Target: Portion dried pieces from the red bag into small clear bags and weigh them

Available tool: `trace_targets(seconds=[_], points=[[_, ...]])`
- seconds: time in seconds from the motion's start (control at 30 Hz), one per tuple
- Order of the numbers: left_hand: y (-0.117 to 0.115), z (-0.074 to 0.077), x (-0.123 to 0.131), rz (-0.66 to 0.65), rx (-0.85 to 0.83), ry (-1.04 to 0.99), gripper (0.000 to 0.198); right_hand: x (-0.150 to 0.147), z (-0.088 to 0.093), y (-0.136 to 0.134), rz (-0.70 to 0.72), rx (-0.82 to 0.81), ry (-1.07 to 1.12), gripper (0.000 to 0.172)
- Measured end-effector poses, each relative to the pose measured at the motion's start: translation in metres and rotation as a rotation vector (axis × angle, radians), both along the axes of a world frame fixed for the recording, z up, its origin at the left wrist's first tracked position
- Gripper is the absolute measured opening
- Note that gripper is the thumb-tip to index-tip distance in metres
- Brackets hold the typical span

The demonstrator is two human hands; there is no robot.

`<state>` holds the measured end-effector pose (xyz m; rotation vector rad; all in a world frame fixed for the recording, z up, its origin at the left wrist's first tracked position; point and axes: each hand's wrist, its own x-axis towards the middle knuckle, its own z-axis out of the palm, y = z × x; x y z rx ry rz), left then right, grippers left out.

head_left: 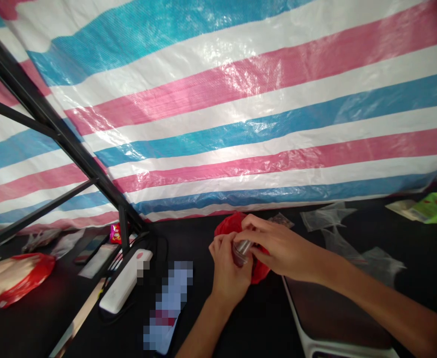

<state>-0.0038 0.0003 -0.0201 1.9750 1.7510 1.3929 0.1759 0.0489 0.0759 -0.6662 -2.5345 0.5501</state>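
Bare right hand (283, 248), fingers closed, and bare left hand (228, 266), curled, together grip a small clear cylindrical vial (242, 251) at lower centre of the frame, above a crumpled red plastic bag (227, 226), with flat clear plastic sleeves (328, 217) lying to the right.

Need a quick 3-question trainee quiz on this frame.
1. The left hand and right hand hold a small clear item. What color is the bag bunched beneath them?
2. True or false: the white power strip lies to the left of these hands in this view.
3. Whose hand rests on the other bag at the far left: this person's or another person's?

Key: 1. Red. 2. True. 3. Another person's.
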Motion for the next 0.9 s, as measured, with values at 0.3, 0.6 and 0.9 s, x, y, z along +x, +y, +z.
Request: trace_targets(seconds=[0.3,0.6,0.9], points=[[0.0,0.003,0.002,0.061,0.073,-0.015,0.023,-0.002,-0.002,0.002,-0.015,0.13,0.07,0.046],[-0.001,0.025,-0.011,0.36,-0.154,0.272,0.012,0.007,-0.027,0.019,-0.099,0.149,-0.225,0.033],[-0.024,0.043,0.001,-0.27,-0.384,0.506,0.03,0.003,-0.046,0.025,-0.111,0.124,-0.389,0.039]])
